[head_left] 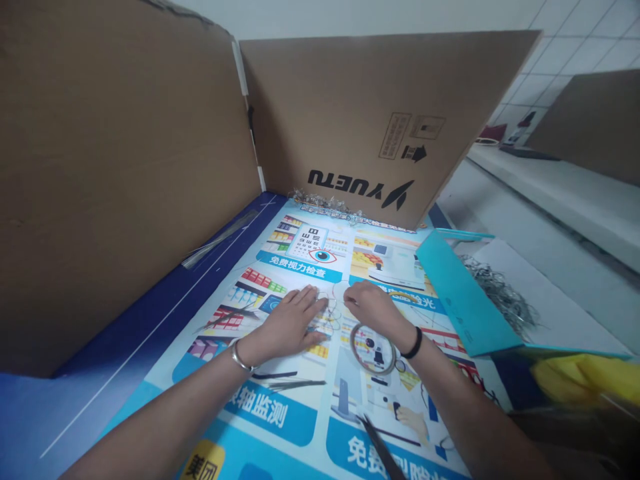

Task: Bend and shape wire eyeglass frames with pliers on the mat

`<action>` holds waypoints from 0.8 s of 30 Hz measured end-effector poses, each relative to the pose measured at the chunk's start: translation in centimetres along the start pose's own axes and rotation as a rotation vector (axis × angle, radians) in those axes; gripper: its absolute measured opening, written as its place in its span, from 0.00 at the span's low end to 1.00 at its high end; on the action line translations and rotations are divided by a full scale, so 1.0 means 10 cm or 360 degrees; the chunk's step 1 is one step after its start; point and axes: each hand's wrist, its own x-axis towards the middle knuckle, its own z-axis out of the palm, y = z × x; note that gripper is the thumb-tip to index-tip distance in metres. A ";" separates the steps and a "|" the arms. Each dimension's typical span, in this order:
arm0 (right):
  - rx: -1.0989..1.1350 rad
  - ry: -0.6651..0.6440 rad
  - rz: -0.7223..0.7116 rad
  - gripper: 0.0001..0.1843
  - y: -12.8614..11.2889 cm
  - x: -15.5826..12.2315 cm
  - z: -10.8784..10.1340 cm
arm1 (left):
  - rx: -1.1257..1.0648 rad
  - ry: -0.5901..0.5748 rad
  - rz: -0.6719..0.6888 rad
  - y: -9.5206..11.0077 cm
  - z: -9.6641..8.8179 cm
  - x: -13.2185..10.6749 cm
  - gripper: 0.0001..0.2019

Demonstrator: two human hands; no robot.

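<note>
My left hand (pixel 294 319) lies flat on the printed sheet, fingers stretched out, wearing a silver bangle. Its fingertips touch or nearly touch some thin wire loops (pixel 330 320). Just right of these loops, my right hand (pixel 374 308) is closed in a pinch; whatever its fingertips hold is too fine to make out. Below the right hand lies a ring-shaped roll (pixel 354 345), partly hidden by the wrist. A bundle of thin dark strands (pixel 297 385) rests below the left hand, and another dark bundle (pixel 225 321) is to its left.
A dark pointed tool (pixel 377 443) lies at the front edge. On the right stands a turquoise box (pixel 465 300) holding tangled wire (pixel 500 293). Cardboard panels (pixel 320 113) wall the left and back. Clear crinkled bits (pixel 325 202) line the back; pale strips (pixel 220 240) lie left.
</note>
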 end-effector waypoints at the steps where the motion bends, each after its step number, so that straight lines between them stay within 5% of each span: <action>1: -0.0018 0.0001 0.0011 0.10 0.00 0.00 0.00 | 0.0014 0.0009 -0.0020 0.00 0.00 0.00 0.32; 14: -0.0090 0.0056 -0.0031 0.08 0.03 0.01 0.05 | 0.0096 0.0110 -0.0253 -0.12 0.09 0.05 0.35; 20: -0.0094 0.0158 -0.0127 0.14 0.08 0.02 0.07 | -0.0246 0.0129 -0.0332 -0.21 -0.01 0.05 0.28; 24: -0.0139 0.0393 -0.0211 0.16 0.14 0.01 0.13 | -0.0551 0.0395 -0.0356 -0.32 -0.13 0.04 0.25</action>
